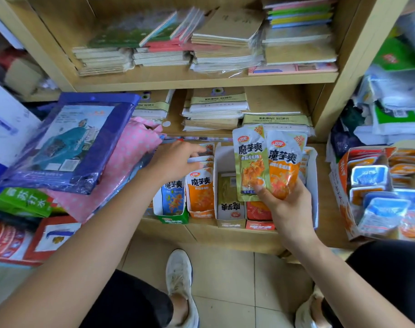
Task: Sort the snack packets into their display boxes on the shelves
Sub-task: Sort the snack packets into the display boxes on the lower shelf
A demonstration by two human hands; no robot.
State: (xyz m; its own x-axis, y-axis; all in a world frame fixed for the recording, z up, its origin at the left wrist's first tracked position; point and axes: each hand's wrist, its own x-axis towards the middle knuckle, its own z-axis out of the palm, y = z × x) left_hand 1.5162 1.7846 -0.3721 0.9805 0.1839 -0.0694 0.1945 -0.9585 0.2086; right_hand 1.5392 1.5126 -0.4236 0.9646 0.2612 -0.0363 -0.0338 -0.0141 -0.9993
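Right, the left hand (pixel 178 159) reaches over the orange box (pixel 200 197), fingers loosely spread across the packet tops, and whether it grips one is hard to tell. Glossy foil catches the light as the right hand (pixel 288 204) pinches two crinkly pouches upright, a green packet (pixel 250 159) overlapping an orange packet (pixel 284 162), above the red box (pixel 258 216), half hidden beneath them. Between sits a white box (pixel 227 197), thin card, nearly bare inside. At the right edge, a tray of blue packs (pixel 376 192) blurs out.
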